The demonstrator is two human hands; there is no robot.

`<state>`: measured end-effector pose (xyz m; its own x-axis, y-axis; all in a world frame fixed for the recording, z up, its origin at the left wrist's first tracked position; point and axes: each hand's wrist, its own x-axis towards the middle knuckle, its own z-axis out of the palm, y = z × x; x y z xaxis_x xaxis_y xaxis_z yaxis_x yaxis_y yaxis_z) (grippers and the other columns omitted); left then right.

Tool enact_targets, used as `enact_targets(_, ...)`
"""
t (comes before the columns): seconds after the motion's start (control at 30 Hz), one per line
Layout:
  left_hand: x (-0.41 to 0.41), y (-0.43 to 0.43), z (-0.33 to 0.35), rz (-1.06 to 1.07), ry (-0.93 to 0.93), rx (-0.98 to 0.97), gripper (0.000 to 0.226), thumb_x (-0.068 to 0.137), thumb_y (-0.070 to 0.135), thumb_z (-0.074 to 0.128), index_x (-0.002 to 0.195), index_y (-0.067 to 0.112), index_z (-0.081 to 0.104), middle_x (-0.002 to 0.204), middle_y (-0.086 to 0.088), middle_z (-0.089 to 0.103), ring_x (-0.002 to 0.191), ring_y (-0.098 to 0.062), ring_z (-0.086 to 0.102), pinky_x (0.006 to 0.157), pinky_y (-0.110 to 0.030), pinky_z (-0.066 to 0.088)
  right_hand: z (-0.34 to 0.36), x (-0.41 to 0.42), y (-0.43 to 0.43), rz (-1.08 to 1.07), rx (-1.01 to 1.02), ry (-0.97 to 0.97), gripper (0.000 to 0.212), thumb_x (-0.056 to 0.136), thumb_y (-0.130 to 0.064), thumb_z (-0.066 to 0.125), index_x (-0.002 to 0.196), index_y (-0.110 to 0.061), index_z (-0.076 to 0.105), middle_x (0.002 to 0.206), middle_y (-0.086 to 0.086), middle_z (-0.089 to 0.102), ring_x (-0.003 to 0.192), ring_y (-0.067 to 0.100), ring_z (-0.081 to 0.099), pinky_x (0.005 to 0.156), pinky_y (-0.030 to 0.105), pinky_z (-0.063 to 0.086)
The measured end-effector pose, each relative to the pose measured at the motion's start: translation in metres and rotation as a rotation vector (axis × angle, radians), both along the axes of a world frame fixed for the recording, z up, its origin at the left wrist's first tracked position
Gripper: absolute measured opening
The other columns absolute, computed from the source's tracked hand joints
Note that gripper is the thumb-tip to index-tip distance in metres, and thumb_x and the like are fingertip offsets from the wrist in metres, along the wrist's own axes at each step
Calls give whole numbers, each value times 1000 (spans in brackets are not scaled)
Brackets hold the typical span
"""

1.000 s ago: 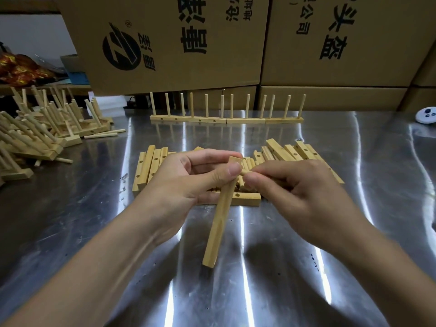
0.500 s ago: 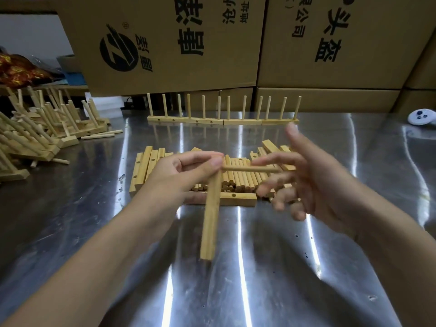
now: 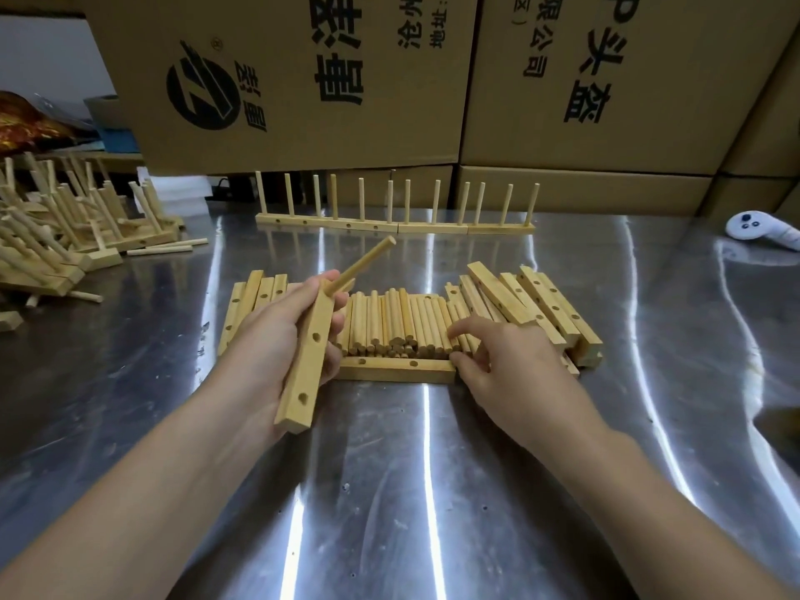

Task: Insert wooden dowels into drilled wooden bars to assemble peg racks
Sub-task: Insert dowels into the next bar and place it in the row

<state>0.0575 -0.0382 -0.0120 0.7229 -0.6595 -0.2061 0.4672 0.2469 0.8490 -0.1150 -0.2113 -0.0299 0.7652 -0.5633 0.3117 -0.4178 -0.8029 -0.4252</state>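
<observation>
From the head camera, the left hand point(image 3: 281, 339) holds a drilled wooden bar point(image 3: 305, 361) above the metal table point(image 3: 389, 491). Its fingers are curled around the far half of the bar and the near end points toward the person. One dowel point(image 3: 363, 264) sits in the hole at the far end and sticks out up and to the right. Two more holes on the bar's upper face are open.

The right hand point(image 3: 506, 370) is low over the right end of the pile of loose dowels point(image 3: 389, 322). The forefinger and the thumb are apart: the forefinger tip touches the tops of the dowels, and the thumb is at their near ends. The other fingers are loosely bent. The dowels lie side by side in the middle of the table, held in by a bar lying crosswise point(image 3: 389, 369) on the near side.

More loose bars point(image 3: 541, 305) lie to the right of the pile, and others point(image 3: 246, 305) to the left, partly behind the left hand. Farther away, a row of finished racks point(image 3: 389, 225) stands with the pegs up, in front of big cardboard boxes point(image 3: 303, 80). At the far left lies a heap of assembled racks point(image 3: 56, 236). At the far right rests a white controller point(image 3: 757, 229).
</observation>
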Motion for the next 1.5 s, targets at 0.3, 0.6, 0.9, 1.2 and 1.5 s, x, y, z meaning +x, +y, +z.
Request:
enact_targets(0.3, -5, -3, 2, -26, 71, -2, 27, 101, 38, 66, 102, 21, 86, 87, 0, 74, 64, -6, 65, 45, -20, 49, -2, 3, -4, -44, -87, -43, 28, 102, -36, 68, 129, -30, 72, 84, -4, 70, 78, 17, 66, 72, 40, 61)
enact_targets(0.6, -9, -3, 6, 18, 159, -79, 36, 106, 44, 59, 112, 13, 75, 80, 0, 65, 53, -6, 54, 40, -17, 44, 14, -3, -7, 8, 386, -737, 11, 101, -31, 71, 104, -28, 81, 61, -4, 66, 50, 10, 58, 52, 30, 48)
enact_targets(0.9, -20, 4, 18, -119, 115, -314, 45, 79, 12, 77, 119, 16, 57, 89, -2, 62, 54, -6, 38, 39, -15, 36, 25, -5, 6, 284, 941, -864, 29, 94, -34, 77, 119, -18, 79, 63, -2, 53, 44, 7, 38, 43, 20, 31)
enact_targets(1.2, -21, 3, 17, -204, -39, -353, 54, 73, 14, 85, 125, 19, 68, 89, 0, 68, 53, -5, 45, 39, -15, 41, 24, -5, 13, 352, 811, -806, 26, 97, -32, 73, 121, -26, 80, 62, -1, 56, 46, 8, 41, 45, 16, 36)
enact_targets(1.5, -21, 0, 12, -113, -267, -162, 54, 75, 17, 91, 124, 23, 72, 84, 0, 63, 59, -7, 49, 42, -20, 41, 24, -4, 26, 385, 596, -583, 13, 100, -30, 62, 104, -26, 74, 65, -5, 50, 52, 7, 43, 48, 19, 35)
